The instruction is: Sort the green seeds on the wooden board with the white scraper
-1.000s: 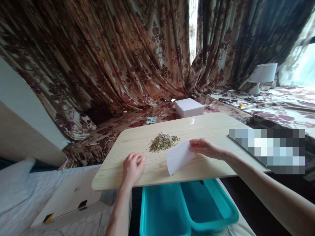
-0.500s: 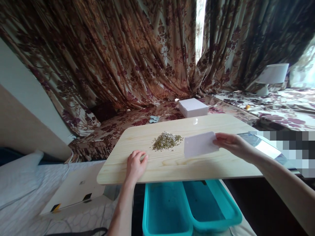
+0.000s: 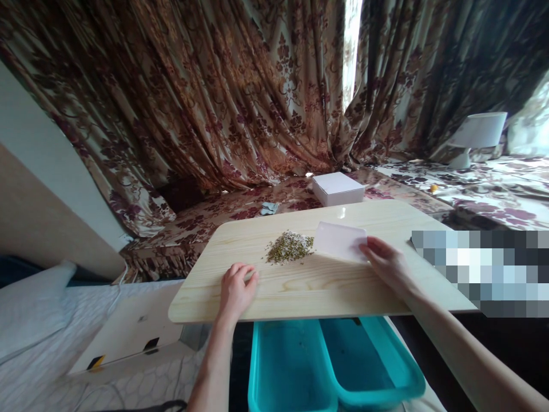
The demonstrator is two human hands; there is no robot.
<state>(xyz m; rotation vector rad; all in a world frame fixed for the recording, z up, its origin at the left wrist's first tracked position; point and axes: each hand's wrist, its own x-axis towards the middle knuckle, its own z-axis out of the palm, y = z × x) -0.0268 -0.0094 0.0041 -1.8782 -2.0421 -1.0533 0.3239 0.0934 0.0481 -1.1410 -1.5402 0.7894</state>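
A pile of mixed green and white grains (image 3: 289,247) lies on a light wood-patterned tabletop (image 3: 300,297). My right hand (image 3: 384,257) pinches the right end of a thin white rectangular sheet (image 3: 341,240), which looks like stiff plastic or card. The sheet's left edge is at the right side of the pile and hides a few grains there. My left hand (image 3: 238,288) rests on the tabletop to the left of the pile and near side, fingers loosely bent, with a gap between thumb and forefinger and nothing visible in it.
Two turquoise tubs (image 3: 291,366) stand below the table's front edge. Behind the table are a white box (image 3: 338,190) and a crumpled bluish cloth (image 3: 269,208) on a floral surface. A white flat box (image 3: 132,329) lies at the left, and a lamp (image 3: 478,134) stands far right.
My right hand has moved left with the white sheet, bringing its edge up to the pile. The sheet's angle has changed. My left hand stays in place.
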